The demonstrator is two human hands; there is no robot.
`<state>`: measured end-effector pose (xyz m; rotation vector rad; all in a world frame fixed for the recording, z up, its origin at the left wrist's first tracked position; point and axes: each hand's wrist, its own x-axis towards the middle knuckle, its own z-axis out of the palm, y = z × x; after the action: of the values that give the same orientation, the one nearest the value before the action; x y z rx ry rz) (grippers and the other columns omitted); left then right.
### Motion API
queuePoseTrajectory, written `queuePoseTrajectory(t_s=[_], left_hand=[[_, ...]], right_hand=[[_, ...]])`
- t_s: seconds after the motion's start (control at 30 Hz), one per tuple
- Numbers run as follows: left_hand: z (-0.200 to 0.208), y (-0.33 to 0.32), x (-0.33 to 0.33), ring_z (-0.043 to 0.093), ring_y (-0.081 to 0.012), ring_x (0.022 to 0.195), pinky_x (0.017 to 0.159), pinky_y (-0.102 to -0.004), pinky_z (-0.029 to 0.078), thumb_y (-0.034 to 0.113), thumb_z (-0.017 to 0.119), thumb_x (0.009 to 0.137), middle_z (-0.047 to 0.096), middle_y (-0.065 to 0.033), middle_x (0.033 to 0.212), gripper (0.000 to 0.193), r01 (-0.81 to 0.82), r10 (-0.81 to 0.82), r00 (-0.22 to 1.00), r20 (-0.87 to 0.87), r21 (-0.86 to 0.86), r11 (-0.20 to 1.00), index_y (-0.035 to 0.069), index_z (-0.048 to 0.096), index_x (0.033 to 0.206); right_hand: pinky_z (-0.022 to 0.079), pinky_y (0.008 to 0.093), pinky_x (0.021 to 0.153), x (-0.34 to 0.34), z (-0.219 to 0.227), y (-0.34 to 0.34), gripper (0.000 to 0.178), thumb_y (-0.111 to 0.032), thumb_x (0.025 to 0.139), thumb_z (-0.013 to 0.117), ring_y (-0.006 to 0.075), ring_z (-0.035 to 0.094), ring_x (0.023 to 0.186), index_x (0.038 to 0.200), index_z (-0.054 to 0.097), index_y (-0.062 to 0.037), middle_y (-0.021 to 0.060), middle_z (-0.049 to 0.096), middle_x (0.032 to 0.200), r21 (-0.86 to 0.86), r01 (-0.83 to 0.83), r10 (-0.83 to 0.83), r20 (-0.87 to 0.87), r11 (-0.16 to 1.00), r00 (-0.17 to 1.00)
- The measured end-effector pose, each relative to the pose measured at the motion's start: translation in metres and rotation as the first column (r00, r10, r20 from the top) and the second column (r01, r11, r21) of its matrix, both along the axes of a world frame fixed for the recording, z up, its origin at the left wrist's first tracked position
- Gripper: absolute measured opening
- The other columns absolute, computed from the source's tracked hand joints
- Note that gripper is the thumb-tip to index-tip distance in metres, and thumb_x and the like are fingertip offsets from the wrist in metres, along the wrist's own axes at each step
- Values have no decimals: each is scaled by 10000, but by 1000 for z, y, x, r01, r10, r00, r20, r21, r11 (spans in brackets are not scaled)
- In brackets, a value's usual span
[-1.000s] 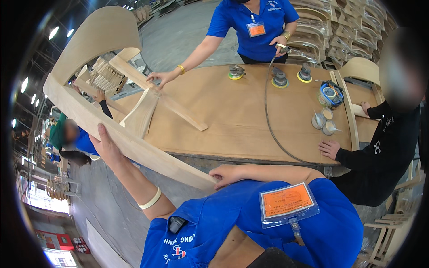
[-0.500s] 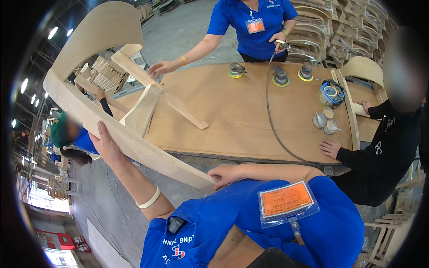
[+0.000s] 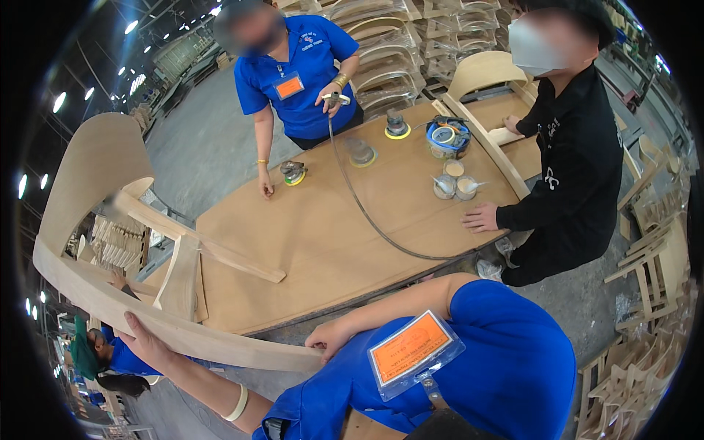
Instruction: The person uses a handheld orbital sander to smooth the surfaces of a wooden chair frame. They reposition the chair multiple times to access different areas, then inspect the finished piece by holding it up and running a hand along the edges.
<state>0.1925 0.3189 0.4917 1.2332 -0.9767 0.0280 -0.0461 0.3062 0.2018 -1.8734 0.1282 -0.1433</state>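
A pale unfinished wooden chair frame [image 3: 227, 345], with a broad curved backrest, lies tilted over the left end of the table. My left hand [image 3: 149, 347] grips its long near leg from below, with the thumb up along the side. At that leg's right end, close to my body, my right hand [image 3: 330, 339] is closed around the tip. Other rails and a leg of the frame reach across the tabletop; my left palm and lower fingers are partly hidden.
Cardboard covers the table [image 3: 315, 257]. Along its far side are sanders [image 3: 397, 126], an air hose [image 3: 354, 192], a blue bucket [image 3: 449, 150] and cups of paste [image 3: 455, 169]. Co-workers stand opposite, at right beside another chair frame [image 3: 488, 150], and at far left. Stacked chair parts [image 3: 653, 359] lie at right.
My view has swung to the right. Both my hands still hold the chair frame. The co-worker opposite has drawn an outstretched hand back from near the frame to the table by a sander.
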Motion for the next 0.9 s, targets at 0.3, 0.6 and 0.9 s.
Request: queuePoseTrajectory(t_s=[0.3,0.6,0.9], left_hand=[[7,-13,4,530,-251,1137,962,-339,426,334,595,945,494,-186,1327,660,8,-13,998,69,73,997,-45,329,1415],[-4,-30,111,560,-245,1121,962,-357,446,405,601,926,544,-159,1288,650,398,-402,906,132,56,916,-33,406,1365],[-12,-24,238,630,-195,915,781,-357,545,463,690,840,610,-71,1061,672,473,-451,867,-212,63,879,36,470,1311]], right_hand=[[454,366,610,-9,-1,3,454,-359,730,776,216,607,726,975,607,-16,105,630,783,-9,48,-49,-39,999,998],[478,366,614,-25,-11,-7,436,-350,732,777,227,630,717,988,615,-37,91,653,770,-69,142,-141,24,987,990],[479,370,666,-33,-4,-10,380,-322,804,724,254,626,771,1022,602,-35,109,653,832,-56,83,-86,-52,995,995]])
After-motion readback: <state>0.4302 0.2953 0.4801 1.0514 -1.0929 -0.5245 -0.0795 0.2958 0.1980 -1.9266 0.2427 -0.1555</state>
